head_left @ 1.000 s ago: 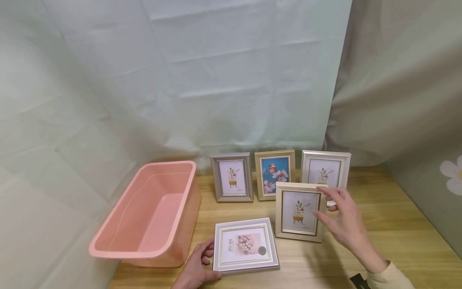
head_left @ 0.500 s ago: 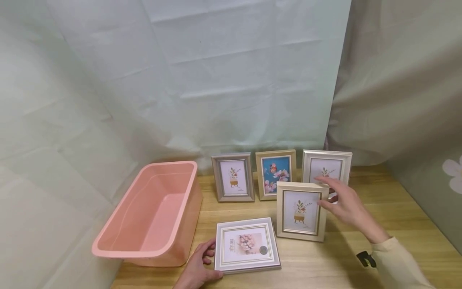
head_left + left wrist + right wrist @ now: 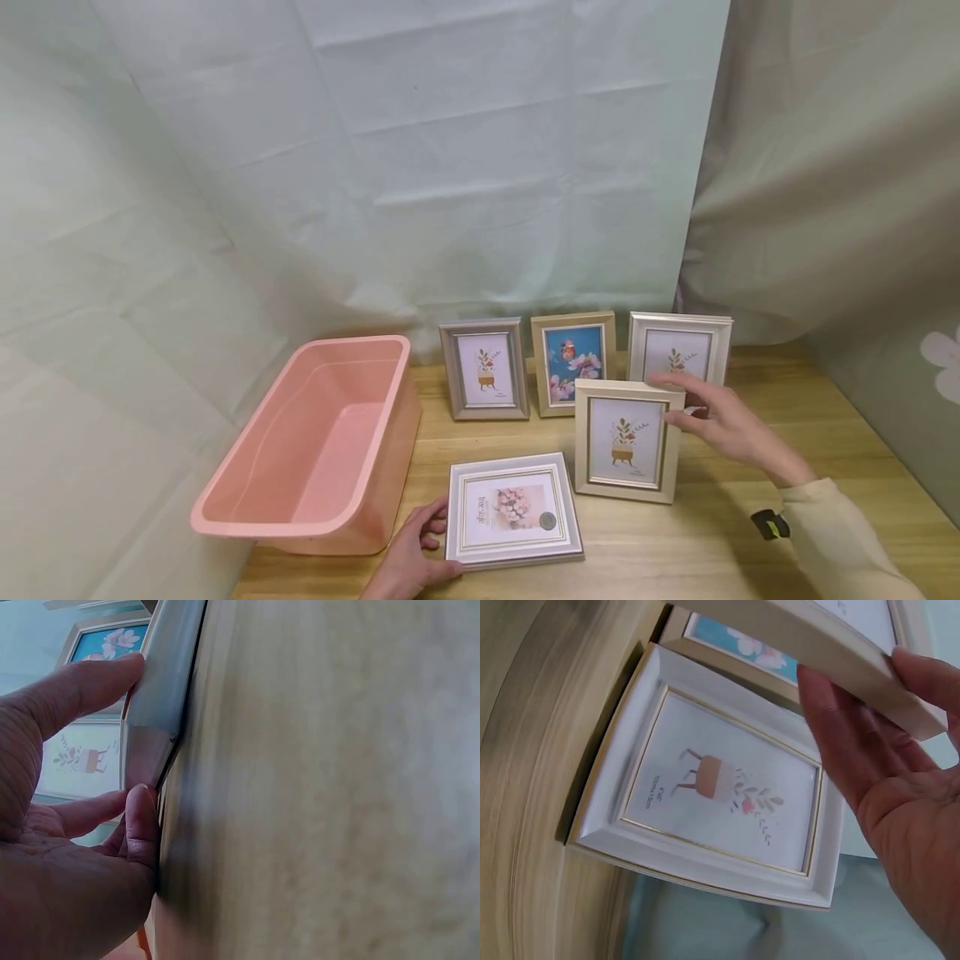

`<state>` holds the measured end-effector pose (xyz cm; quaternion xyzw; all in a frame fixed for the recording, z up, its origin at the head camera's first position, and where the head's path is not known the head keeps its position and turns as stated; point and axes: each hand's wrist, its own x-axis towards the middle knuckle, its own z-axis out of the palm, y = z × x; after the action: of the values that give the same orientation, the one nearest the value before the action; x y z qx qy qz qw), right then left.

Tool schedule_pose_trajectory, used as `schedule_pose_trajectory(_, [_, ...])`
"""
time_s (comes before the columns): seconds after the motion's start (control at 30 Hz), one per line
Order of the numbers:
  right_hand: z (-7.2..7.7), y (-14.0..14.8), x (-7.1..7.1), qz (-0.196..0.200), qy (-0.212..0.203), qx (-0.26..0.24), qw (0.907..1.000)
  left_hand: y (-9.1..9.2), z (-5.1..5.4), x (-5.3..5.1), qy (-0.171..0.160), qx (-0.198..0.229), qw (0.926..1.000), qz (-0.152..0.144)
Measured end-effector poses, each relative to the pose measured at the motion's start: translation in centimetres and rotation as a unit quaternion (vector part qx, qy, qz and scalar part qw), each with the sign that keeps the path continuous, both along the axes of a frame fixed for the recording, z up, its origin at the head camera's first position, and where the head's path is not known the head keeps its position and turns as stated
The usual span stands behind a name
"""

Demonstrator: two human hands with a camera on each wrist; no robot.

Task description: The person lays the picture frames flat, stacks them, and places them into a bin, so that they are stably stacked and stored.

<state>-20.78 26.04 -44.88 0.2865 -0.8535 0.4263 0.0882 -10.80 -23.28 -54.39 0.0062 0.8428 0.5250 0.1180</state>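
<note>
My left hand (image 3: 414, 550) grips the left edge and near corner of a white frame (image 3: 513, 510) with a pink flower picture, lying face up on the table; in the left wrist view thumb and fingers touch its side. With my right hand (image 3: 731, 425) I hold the upper right edge of an upright cream frame (image 3: 627, 442) showing a potted plant. The right wrist view has thumb and fingers on either side of that cream frame (image 3: 855, 656), with a white frame (image 3: 705, 780) behind it.
A pink bin (image 3: 307, 442) stands at the left. Along the back stand a grey-brown frame (image 3: 485, 368), a gold frame with a blue picture (image 3: 573, 362) and a white frame (image 3: 678, 343), partly hidden by the cream one. Cloth (image 3: 487, 167) hangs behind.
My right hand has shifted slightly right along the cream frame's upper edge, its fingers moving behind the frame. The left hand keeps its place at the lying frame.
</note>
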Motion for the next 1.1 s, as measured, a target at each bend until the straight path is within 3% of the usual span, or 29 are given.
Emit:
schedule_pose_trajectory(0.17, [0.1,0.1,0.2,-0.015,-0.034,-0.015,0.9992,0.0,-0.1,0.1,0.004,0.006,1.0000,-0.002])
schedule_pose_trajectory(0.4, [0.1,-0.1,0.8,-0.050,-0.052,-0.036,0.9967,0.0,0.3,0.2,0.006,0.035,0.9994,-0.001])
schedule_pose_trajectory(0.6, [0.3,-0.7,1.5,-0.090,-0.070,-0.054,0.9920,0.1,1.3,0.2,0.031,0.030,0.9987,0.027])
schedule_pose_trajectory(0.77, [0.8,-0.9,2.1,-0.121,-0.074,-0.078,0.9868,0.4,2.8,0.1,0.064,0.032,0.9960,0.053])
schedule_pose_trajectory(0.9, [1.4,-1.0,2.7,-0.154,-0.065,-0.095,0.9813,0.9,4.0,0.1,0.077,0.044,0.9951,0.043])
schedule_pose_trajectory(1.1, [2.5,-1.4,4.2,-0.200,-0.073,-0.123,0.9692,2.2,5.1,0.2,0.098,0.062,0.9932,-0.009])
